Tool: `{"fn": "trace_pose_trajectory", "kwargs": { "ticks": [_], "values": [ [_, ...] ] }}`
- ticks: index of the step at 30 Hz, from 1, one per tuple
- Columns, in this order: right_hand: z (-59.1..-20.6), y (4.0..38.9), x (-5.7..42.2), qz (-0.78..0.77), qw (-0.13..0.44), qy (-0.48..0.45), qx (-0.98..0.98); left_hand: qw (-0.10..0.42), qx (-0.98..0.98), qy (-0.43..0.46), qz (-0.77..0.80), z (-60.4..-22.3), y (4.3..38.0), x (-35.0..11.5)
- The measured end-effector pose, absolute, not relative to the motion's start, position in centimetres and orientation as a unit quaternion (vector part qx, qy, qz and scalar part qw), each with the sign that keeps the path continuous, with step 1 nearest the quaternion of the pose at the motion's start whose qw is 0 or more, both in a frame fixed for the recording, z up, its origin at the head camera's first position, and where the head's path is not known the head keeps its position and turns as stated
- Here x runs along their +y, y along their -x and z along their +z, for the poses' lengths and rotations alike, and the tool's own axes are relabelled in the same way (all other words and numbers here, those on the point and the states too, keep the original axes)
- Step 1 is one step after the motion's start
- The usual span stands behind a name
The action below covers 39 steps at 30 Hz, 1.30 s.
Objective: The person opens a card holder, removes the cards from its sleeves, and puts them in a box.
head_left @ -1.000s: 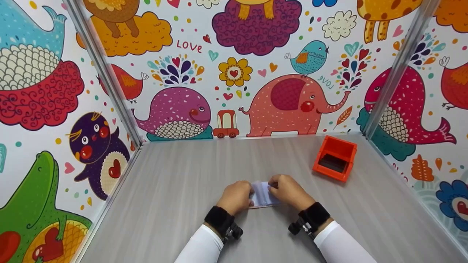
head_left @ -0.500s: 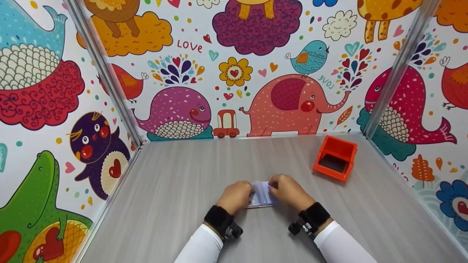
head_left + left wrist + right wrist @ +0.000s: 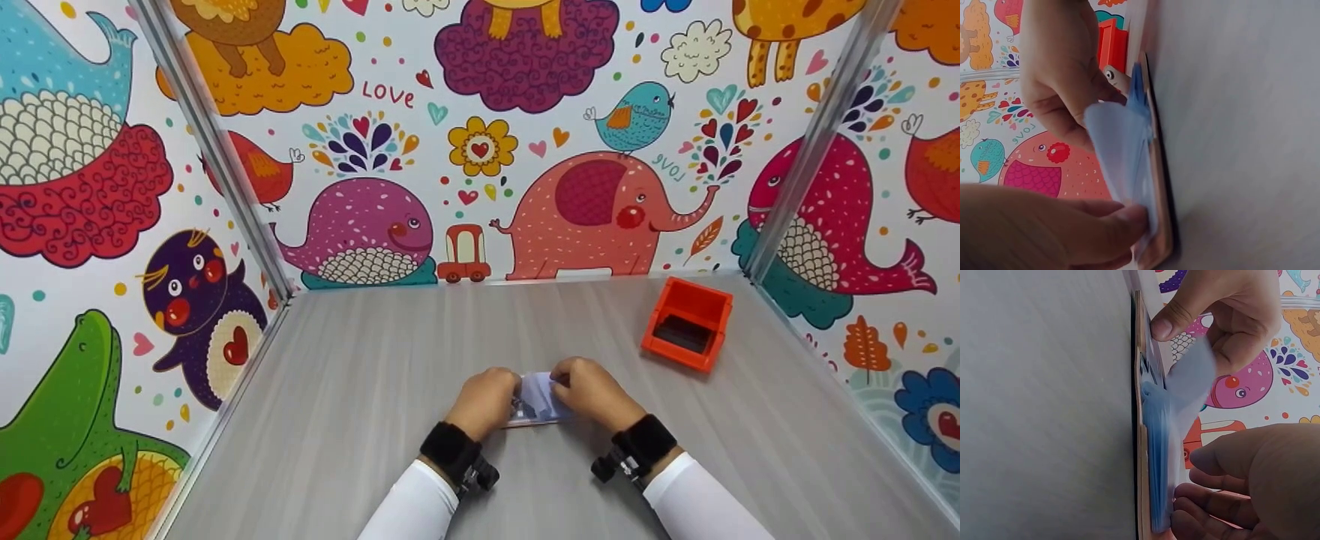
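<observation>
A small card holder [image 3: 541,397] with a brown cover and several clear bluish plastic sleeves [image 3: 1158,467] lies spread on the grey table. My left hand [image 3: 485,401] is at its left side; the thumb presses down there in the right wrist view, near a dark printed patch. At the right side my right hand [image 3: 596,394] has its curled fingertips at the outer edge of the sleeve stack. One loose sleeve [image 3: 1112,140] stands up, bent and blurred, between the hands. A strap with a metal snap [image 3: 1117,79] sticks out beyond the right side.
An orange-red bin [image 3: 688,325] with something dark in it stands at the back right of the table [image 3: 390,337]. Walls printed with cartoon animals [image 3: 600,217] close off the back and both sides. Each wrist wears a black band with a small camera.
The sleeves between the hands have shifted, and a dark printed patch now shows beside my left fingers. My left hand has moved up slightly; my right hand is almost still.
</observation>
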State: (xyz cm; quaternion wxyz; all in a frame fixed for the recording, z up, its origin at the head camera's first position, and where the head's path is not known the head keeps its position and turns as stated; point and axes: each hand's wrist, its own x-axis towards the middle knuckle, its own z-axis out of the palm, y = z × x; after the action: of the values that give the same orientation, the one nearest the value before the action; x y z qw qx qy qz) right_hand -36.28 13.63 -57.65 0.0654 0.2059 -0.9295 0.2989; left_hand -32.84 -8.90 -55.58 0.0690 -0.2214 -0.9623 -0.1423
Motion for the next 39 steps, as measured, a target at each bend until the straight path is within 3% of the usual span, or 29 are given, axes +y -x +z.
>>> {"fn": "trace_pose_trajectory", "kwargs": {
  "ticks": [13, 25, 39],
  "values": [
    [-57.0, 35.9, 13.0, 0.319, 0.054, -0.205, -0.924, 0.070, -0.963, 0.224, -0.133, -55.7, 33.1, -8.8],
    [-56.3, 34.4, 11.5, 0.310, 0.079, -0.308, -0.896, 0.077, -0.959, 0.238, -0.131, -55.8, 33.2, -9.0],
    [-56.4, 35.7, 12.6, 0.330, 0.077, -0.188, -0.922, 0.060, -0.967, 0.196, -0.150, -55.9, 33.1, -8.7]
  ]
}}
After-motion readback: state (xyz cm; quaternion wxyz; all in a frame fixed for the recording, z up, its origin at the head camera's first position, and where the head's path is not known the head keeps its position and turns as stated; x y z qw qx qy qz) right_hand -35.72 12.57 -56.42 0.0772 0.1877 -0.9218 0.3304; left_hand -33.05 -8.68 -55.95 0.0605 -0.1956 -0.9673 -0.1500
